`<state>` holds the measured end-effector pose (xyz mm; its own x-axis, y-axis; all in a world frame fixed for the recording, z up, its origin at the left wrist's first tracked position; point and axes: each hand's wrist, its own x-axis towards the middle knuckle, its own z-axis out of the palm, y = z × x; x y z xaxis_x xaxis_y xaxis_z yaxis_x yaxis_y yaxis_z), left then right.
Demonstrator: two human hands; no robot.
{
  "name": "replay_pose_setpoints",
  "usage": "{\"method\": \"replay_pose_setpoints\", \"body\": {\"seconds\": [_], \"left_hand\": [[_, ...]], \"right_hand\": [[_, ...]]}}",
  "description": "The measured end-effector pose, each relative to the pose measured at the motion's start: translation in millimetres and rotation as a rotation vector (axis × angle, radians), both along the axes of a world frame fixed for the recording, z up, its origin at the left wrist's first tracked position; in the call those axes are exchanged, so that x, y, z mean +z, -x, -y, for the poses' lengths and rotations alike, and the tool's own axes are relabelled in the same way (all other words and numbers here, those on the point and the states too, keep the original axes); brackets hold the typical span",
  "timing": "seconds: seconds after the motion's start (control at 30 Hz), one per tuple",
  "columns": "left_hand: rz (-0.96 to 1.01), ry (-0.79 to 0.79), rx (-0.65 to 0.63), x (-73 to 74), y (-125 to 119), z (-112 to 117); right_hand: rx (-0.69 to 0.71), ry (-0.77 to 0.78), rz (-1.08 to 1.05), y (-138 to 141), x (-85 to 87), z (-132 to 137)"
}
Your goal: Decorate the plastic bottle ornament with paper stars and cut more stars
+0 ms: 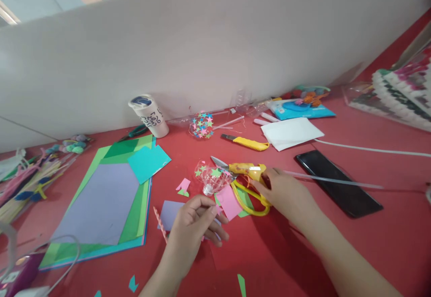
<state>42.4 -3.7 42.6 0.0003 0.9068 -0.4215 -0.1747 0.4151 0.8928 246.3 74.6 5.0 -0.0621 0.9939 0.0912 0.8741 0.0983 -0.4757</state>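
Note:
My right hand (279, 189) has its fingers on the handles of the yellow scissors (249, 211), whose blades lie a little apart and point up and left. My left hand (198, 220) is closed in a pinch, thumb against forefinger, at a small pink paper piece (218, 210); the other fingers are loosely curled. Just beyond it lies a clear plastic ball (215, 181) with several paper stars on it. A pink paper square (229, 202) rests beside the scissors. Under and behind my left hand is a purple paper piece (169, 215), partly hidden.
Coloured paper sheets (101, 202) and a teal piece (148, 162) lie at left. Behind are a white cup (150, 116), a star-covered ball (202, 125) and a yellow utility knife (249, 143). A black phone (336, 182) and white paper (292, 134) are at right.

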Motion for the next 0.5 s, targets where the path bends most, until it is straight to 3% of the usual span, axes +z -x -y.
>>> {"method": "replay_pose_setpoints", "body": {"seconds": [0.1,0.2,0.37,0.5], "left_hand": [[0.006,-0.013,-0.011,1.3,-3,-1],[0.017,-0.039,0.013,3.4,-4,-4],[0.069,-0.05,0.08,9.6,-3,-11],[0.093,-0.058,0.106,18.2,2,-19]], "right_hand": [[-0.044,0.118,-0.068,-4,-13.1,-10],[-0.088,0.175,-0.211,-7,-13.3,-11],[-0.145,0.187,-0.643,-18,7.0,-8],[-0.01,0.322,-0.978,-14,26.5,-2]]}}
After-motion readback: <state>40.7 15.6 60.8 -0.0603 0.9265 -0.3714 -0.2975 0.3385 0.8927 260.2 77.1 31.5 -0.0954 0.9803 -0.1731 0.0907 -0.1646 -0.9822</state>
